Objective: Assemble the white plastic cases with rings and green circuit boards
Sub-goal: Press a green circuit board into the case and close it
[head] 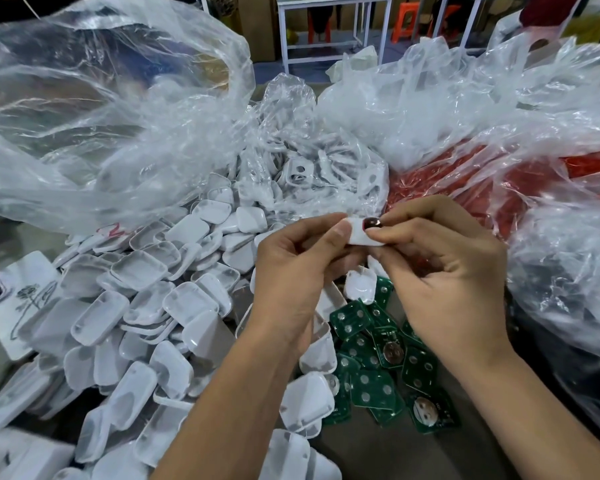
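White plastic case (360, 233): one piece, held above the table between both hands, long axis left to right. Left hand (293, 271) pinching its left end; right hand (440, 271) pinching a dark reddish part (372, 223) against its top right. Loose cases (136, 306) heaped left; green circuit boards (371, 358) directly beneath, nearer the right hand.

Left hand (291, 268) and right hand (444, 271) raised together, fingertips pinched.
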`<action>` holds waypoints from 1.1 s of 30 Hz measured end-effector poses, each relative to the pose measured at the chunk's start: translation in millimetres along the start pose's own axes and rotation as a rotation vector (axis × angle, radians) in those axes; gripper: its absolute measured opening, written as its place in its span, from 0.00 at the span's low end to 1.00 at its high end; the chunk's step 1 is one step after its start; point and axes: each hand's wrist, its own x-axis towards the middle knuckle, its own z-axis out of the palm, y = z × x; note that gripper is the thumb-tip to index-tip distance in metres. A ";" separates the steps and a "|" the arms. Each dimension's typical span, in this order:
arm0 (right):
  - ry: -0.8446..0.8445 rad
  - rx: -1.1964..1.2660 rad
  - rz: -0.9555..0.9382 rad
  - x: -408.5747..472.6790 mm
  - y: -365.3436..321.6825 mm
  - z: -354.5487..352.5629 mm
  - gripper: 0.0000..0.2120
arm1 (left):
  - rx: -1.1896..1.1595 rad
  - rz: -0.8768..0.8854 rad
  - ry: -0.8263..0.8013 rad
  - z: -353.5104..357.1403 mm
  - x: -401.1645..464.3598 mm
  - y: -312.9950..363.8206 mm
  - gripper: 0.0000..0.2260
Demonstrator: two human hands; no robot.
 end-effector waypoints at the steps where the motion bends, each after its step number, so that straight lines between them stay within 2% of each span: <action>1: -0.020 0.047 0.016 0.1 -0.7 0.5 0.05 | 0.008 0.015 0.024 -1.2 1.6 0.0 0.10; 4: -0.073 0.215 0.191 -0.2 -1.1 0.3 0.14 | 0.063 0.062 0.041 -3.2 3.3 0.8 0.09; 8: -0.108 0.564 0.613 2.0 -3.8 2.0 0.09 | 0.228 0.158 0.007 -3.6 2.9 -0.7 0.11; 12: -0.103 0.697 0.823 5.8 -4.6 -1.0 0.08 | 0.251 0.181 0.048 -4.2 2.4 -0.2 0.05; 15: -0.138 0.839 0.854 6.8 -7.3 -2.9 0.09 | 0.189 0.194 0.078 -3.7 1.7 1.7 0.05; 22: -0.224 0.924 0.854 6.2 -8.4 -3.5 0.11 | 0.162 0.229 0.058 -4.8 3.1 3.7 0.06; 28: -0.186 0.941 0.767 3.6 -8.1 0.7 0.10 | 0.053 0.220 0.022 -3.4 2.1 4.8 0.06; 33: -0.174 1.017 0.797 3.5 -12.5 1.3 0.12 | 0.018 0.123 0.047 -3.8 2.2 6.6 0.07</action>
